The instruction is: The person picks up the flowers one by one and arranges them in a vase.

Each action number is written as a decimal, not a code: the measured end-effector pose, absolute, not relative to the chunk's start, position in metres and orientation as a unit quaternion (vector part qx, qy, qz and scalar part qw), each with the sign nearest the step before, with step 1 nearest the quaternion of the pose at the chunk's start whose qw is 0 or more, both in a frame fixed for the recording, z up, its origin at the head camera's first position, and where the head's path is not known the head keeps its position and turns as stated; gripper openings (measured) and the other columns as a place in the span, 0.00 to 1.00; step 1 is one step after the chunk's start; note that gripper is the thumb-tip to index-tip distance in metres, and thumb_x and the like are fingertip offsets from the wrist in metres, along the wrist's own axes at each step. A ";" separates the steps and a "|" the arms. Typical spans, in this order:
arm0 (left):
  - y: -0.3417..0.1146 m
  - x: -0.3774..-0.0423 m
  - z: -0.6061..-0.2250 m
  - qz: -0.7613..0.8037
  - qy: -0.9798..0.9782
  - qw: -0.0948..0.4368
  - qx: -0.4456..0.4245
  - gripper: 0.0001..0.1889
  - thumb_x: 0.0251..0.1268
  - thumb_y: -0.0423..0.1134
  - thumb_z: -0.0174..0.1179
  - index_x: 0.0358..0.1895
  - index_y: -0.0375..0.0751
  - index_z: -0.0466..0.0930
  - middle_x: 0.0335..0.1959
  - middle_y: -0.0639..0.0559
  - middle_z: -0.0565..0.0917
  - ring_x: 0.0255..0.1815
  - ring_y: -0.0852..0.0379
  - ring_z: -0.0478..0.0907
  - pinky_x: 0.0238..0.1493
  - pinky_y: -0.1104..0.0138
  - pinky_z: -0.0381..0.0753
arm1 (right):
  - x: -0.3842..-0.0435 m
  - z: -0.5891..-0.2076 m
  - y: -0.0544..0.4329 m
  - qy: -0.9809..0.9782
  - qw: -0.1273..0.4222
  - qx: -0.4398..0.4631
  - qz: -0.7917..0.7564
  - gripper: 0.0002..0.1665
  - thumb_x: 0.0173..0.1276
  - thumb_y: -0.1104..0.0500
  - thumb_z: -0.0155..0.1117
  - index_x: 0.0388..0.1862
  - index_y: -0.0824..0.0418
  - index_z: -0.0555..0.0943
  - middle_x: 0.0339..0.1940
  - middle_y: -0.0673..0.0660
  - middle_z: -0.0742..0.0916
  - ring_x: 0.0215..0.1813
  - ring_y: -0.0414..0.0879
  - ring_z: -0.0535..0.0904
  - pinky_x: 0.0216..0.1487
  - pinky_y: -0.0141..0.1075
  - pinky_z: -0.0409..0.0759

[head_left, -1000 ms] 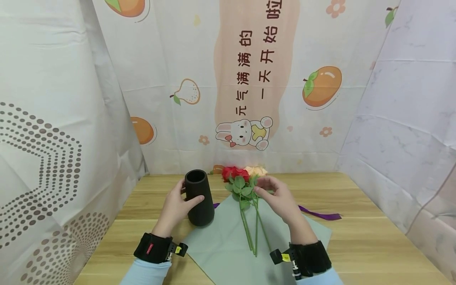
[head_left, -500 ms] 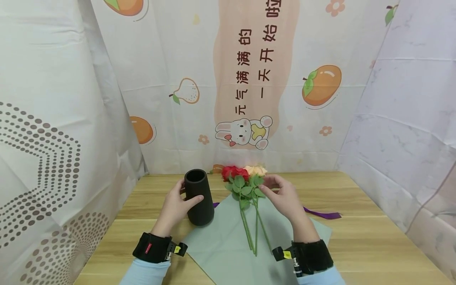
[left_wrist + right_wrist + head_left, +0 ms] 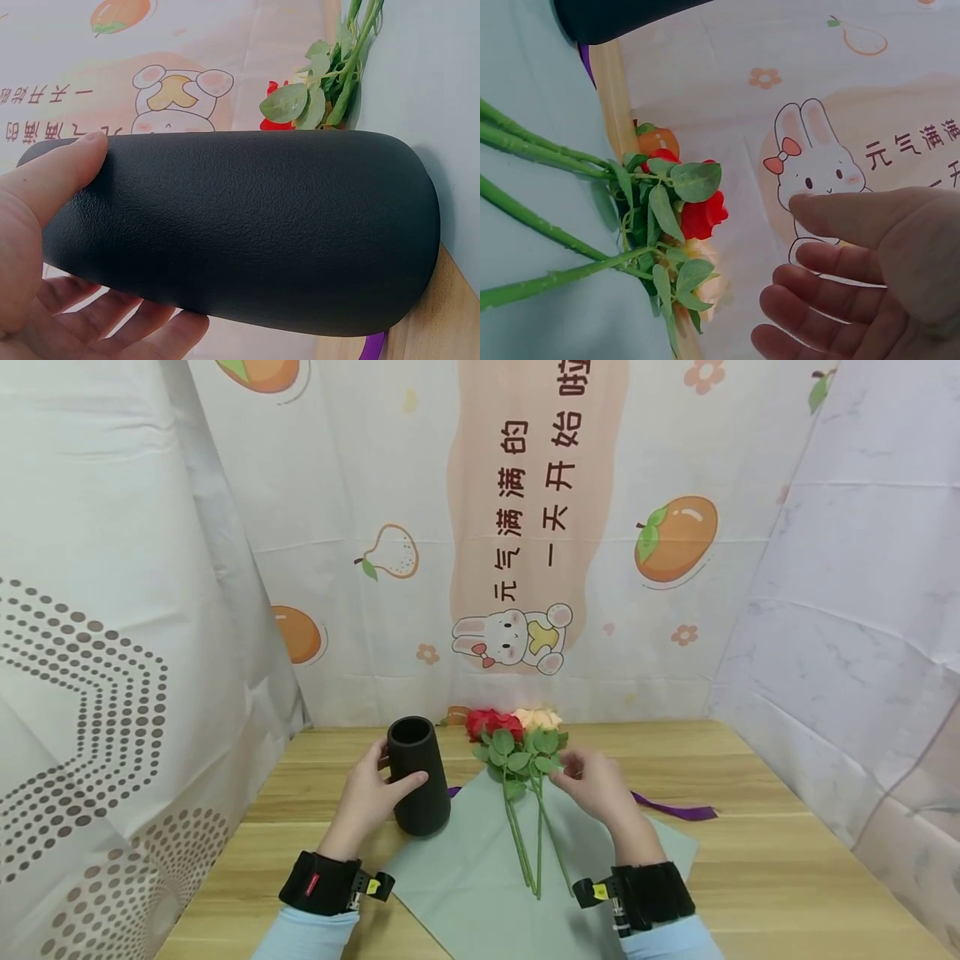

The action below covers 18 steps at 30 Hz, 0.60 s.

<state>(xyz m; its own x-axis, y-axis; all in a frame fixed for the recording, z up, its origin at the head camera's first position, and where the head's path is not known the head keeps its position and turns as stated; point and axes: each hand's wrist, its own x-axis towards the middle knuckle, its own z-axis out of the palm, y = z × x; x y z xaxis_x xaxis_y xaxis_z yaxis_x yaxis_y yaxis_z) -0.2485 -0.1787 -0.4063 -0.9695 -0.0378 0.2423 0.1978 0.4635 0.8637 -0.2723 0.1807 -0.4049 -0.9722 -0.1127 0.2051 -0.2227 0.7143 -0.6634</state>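
My left hand grips a tapered black vase from its left side. The vase stands upright, its round mouth facing up, beside the left corner of a grey-green wrapping sheet. In the left wrist view the thumb and curled fingers lie around the vase's narrower end. Red roses and pale peach roses lie with green leaves and long stems across the sheet. Just right of the leaves is my right hand. Its fingers are loosely bent and hold nothing, as the right wrist view shows.
A purple ribbon sticks out from under the sheet on the right, with a bit more beside the vase. The wooden table ends at a printed cloth backdrop. Cloth also hangs on both sides.
My right hand has drawn back from the leaves, to the right and slightly toward me. More of the leaves now shows. The left hand and the vase have stayed in place.
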 end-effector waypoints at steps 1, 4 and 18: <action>-0.179 -0.248 -0.406 -0.515 -0.848 0.115 -0.047 0.44 0.58 0.52 0.76 0.75 0.46 0.65 0.70 0.43 0.73 0.69 0.39 0.71 0.59 0.43 0.78 | -0.273 -0.407 0.181 -0.926 0.067 0.085 0.362 0.18 0.69 0.55 0.71 0.51 0.65 0.83 0.36 0.53 0.85 0.43 0.50 0.82 0.41 0.45 0.83; -0.179 -0.248 -0.405 -0.513 -0.849 0.116 -0.048 0.43 0.58 0.52 0.76 0.75 0.46 0.65 0.69 0.43 0.73 0.69 0.39 0.71 0.59 0.42 0.78 | -0.274 -0.410 0.181 -0.930 0.049 0.074 0.356 0.19 0.68 0.54 0.72 0.49 0.66 0.83 0.36 0.54 0.85 0.41 0.50 0.81 0.39 0.45 0.82; -0.178 -0.248 -0.404 -0.519 -0.846 0.111 -0.045 0.42 0.59 0.50 0.76 0.74 0.48 0.66 0.69 0.44 0.74 0.69 0.40 0.71 0.60 0.43 0.77 | -0.278 -0.422 0.179 -0.929 -0.016 0.058 0.364 0.22 0.67 0.58 0.72 0.52 0.73 0.82 0.41 0.62 0.86 0.32 0.48 0.83 0.31 0.41 0.84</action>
<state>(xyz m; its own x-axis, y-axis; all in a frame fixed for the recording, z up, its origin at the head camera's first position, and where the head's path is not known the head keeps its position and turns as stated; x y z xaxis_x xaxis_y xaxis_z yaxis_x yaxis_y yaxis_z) -0.2479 -0.1784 -0.4038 -0.9714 -0.0398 0.2341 0.1906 0.4574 0.8686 -0.2776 0.1789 -0.4222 -0.9927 -0.1203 0.0121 -0.0965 0.7277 -0.6791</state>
